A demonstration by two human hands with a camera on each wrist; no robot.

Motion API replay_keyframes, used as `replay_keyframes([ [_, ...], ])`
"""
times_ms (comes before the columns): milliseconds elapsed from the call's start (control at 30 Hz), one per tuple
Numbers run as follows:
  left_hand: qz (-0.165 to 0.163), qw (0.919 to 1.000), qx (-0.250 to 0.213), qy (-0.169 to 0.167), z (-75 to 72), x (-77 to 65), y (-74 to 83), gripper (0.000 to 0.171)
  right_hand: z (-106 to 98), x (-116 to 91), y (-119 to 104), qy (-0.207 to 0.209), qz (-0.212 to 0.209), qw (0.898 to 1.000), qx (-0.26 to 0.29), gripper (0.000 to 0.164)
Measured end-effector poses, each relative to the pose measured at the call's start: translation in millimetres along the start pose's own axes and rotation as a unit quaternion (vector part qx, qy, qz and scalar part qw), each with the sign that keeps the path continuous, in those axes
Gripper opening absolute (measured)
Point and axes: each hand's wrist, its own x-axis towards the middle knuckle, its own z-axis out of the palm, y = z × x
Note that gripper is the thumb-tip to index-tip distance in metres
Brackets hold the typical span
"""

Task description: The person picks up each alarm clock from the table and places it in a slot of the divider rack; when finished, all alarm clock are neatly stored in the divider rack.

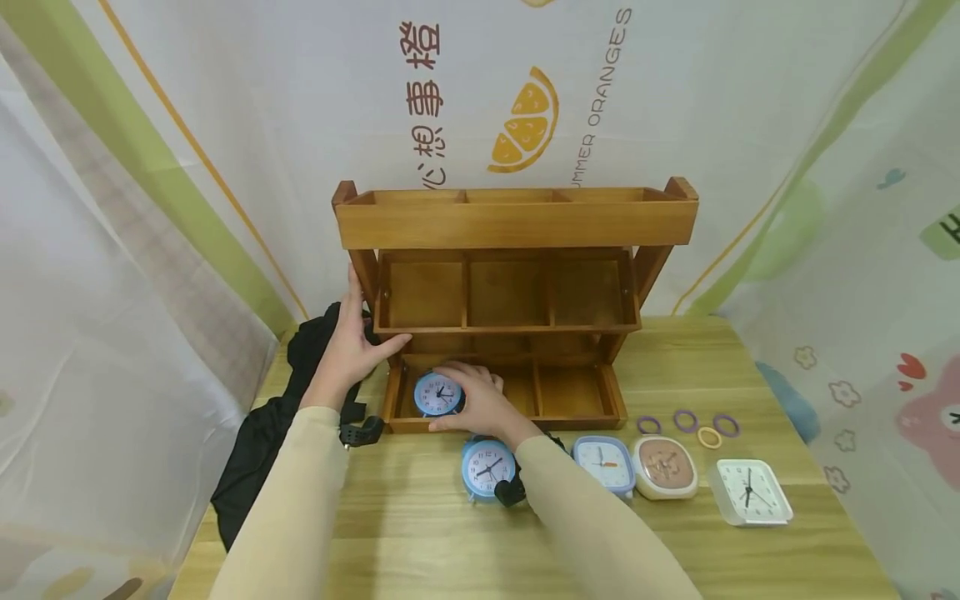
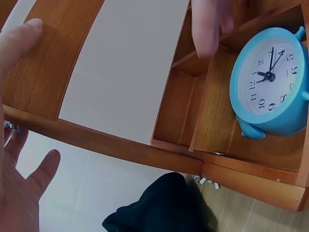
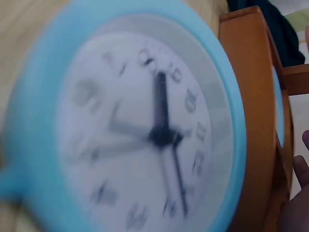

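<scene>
A wooden tiered rack point(image 1: 517, 225) stands at the back of the table. My left hand point(image 1: 352, 350) is at its left side, the fingers extended up along the side and the thumb reaching across the front. A round light-blue alarm clock point(image 2: 270, 82) sits tilted back in the bottom tier's left compartment. My right hand point(image 1: 480, 404) is just right of this clock, thumb and fingers spread; the left wrist view shows a gap between a fingertip and the clock. Another round blue alarm clock point(image 1: 487, 468) is on the table by my right wrist and fills much of the right wrist view.
Right of my right forearm lie a square blue clock point(image 1: 603, 464), a cream and brown clock point(image 1: 666, 468) and a square white clock point(image 1: 752, 492). Several purple and yellow rings point(image 1: 686, 421) lie behind them. Black cloth point(image 1: 262, 442) lies along the left. Curtains surround the table.
</scene>
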Motion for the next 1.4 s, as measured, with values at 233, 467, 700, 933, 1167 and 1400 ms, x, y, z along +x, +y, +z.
replay_keyframes([
  [233, -0.007, 1.0000, 0.002, -0.001, 0.2, -0.2, -2.0, 0.134, -17, -40, 2, -0.011, -0.045, 0.999, -0.017, 0.099],
  [467, -0.011, 0.9999, 0.003, -0.001, 1.3, -0.7, 0.0, 0.134, -24, -91, 6, 0.001, -0.052, 0.997, -0.064, 0.109],
  [700, -0.020, 0.9998, 0.005, -0.008, 5.2, 1.2, 4.2, 0.134, -22, -138, 14, 0.053, -0.037, 0.992, -0.105, 0.112],
  [933, -0.017, 0.9998, 0.009, 0.007, 3.1, -2.7, 2.7, 0.136, -9, -142, 15, 0.036, -0.023, 0.991, -0.127, 0.103],
  [1167, -0.026, 0.9996, 0.008, 0.005, 3.7, -2.8, 1.6, 0.135, -2, -137, 17, 0.033, -0.013, 0.986, -0.161, 0.098],
  [1400, -0.017, 0.9998, 0.004, 0.010, 5.1, -2.9, 1.0, 0.135, 3, -136, 19, 0.027, -0.013, 0.985, -0.169, 0.092],
])
